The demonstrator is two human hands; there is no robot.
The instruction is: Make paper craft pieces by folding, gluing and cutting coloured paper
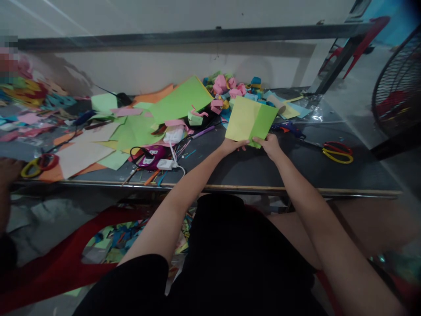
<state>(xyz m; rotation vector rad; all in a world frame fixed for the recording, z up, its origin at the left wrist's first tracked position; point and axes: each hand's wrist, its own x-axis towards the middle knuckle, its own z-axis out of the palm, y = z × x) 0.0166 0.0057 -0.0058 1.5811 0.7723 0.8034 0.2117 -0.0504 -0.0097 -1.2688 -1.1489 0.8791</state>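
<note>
Both my hands hold up a sheet of paper (242, 116), pale yellow on its left part and bright green on its right, with a crease or edge between. My left hand (233, 145) is closed on its lower left edge, and my right hand (268, 144) pinches the bottom right part. Whether it is one folded sheet or two pieces I cannot tell. Behind it lies a heap of small folded paper pieces (226, 85) in pink, blue, green and yellow. To the right of my hands rest a blue glue gun (289, 129) and scissors with red and yellow handles (337, 153).
Loose coloured sheets (131, 131) cover the table's left side, near a purple power strip (151, 158) with white plugs. At the far left, another person's hand (9, 169) is by a second pair of scissors (39, 166). A fan (399, 83) stands at right.
</note>
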